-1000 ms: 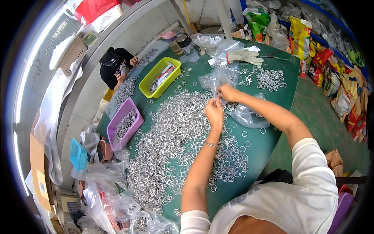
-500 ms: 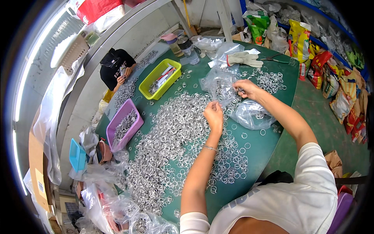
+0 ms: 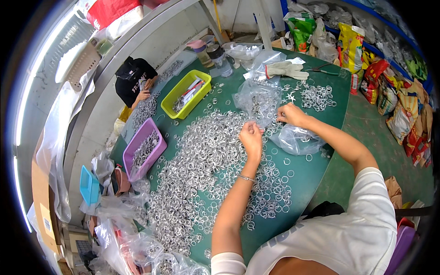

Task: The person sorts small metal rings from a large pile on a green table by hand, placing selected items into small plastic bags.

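Note:
My left hand [image 3: 251, 139] is closed, its fingertips pinching the near edge of a clear plastic bag [image 3: 244, 97] that lies open with metal rings inside. Just to its right, my right hand [image 3: 293, 115] has its fingers bent and pressed down beside the bag's mouth; what they hold, if anything, is hidden. A wide heap of silver metal rings [image 3: 201, 151] spreads over the table left of my left forearm. Below my right hand lies a second clear plastic bag [image 3: 298, 141], with some rings in it. A smaller pile of rings [image 3: 318, 97] sits farther right.
On the green table [image 3: 298, 178] stand a yellow-green basket [image 3: 165, 103], a purple basket [image 3: 158, 153] of metal parts and a jar [image 3: 222, 64]. A work glove [image 3: 286, 69] and pliers [image 3: 323, 70] lie at the back. A co-worker [image 3: 133, 82] sits at the far left.
My right hand has moved down and slightly left, toward my left hand. The small metal pieces that showed in its fingers are out of sight. My left hand stays at the bag's edge.

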`<control>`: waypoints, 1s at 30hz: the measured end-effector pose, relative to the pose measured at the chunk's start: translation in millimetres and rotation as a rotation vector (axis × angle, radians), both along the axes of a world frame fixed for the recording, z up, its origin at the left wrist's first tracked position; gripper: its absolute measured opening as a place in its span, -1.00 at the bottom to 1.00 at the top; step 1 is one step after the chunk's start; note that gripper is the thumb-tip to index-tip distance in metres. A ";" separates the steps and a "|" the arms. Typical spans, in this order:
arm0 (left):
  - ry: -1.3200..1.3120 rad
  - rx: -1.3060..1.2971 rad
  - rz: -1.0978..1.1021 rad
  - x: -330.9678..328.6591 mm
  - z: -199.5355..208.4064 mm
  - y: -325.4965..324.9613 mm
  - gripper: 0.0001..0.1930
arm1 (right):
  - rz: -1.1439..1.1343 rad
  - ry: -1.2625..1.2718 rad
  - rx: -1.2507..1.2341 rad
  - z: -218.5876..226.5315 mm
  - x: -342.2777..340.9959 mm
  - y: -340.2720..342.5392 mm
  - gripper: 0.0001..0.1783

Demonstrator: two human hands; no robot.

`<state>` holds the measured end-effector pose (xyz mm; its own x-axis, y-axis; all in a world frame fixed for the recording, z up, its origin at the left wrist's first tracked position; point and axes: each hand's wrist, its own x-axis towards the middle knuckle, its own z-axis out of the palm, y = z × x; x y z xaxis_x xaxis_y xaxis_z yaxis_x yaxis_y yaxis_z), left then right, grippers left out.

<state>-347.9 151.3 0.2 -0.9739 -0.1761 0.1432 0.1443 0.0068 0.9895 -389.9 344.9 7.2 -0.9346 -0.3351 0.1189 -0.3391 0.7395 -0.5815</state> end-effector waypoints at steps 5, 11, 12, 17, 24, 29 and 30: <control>0.003 -0.017 -0.033 1.3 2.5 -1.1 -0.87 | -0.033 -0.503 -0.960 9.9 -3.9 13.8 -0.83; -0.005 -0.014 -0.048 2.6 -0.3 -4.1 -0.85 | -0.204 -0.848 -1.080 34.9 11.1 -5.4 -0.81; -0.009 -0.017 -0.050 2.3 0.9 -2.4 -0.85 | -0.194 -0.821 -1.054 34.4 10.8 -7.1 -0.82; -0.002 0.064 -0.052 1.4 2.7 2.7 -0.85 | -0.202 -0.701 -0.902 8.7 -1.1 -15.3 -0.89; 0.031 0.068 -0.104 1.9 1.9 4.4 -0.87 | -0.216 0.084 -0.232 -18.7 -5.9 -40.0 -0.72; 0.050 0.103 -0.145 -0.9 -0.1 10.3 -0.87 | -0.181 0.107 -0.198 -20.1 -24.6 -26.7 -0.80; 0.048 0.126 -0.144 -0.4 0.8 9.0 -0.87 | -0.225 -0.094 -0.373 -15.2 -24.7 -27.5 -0.82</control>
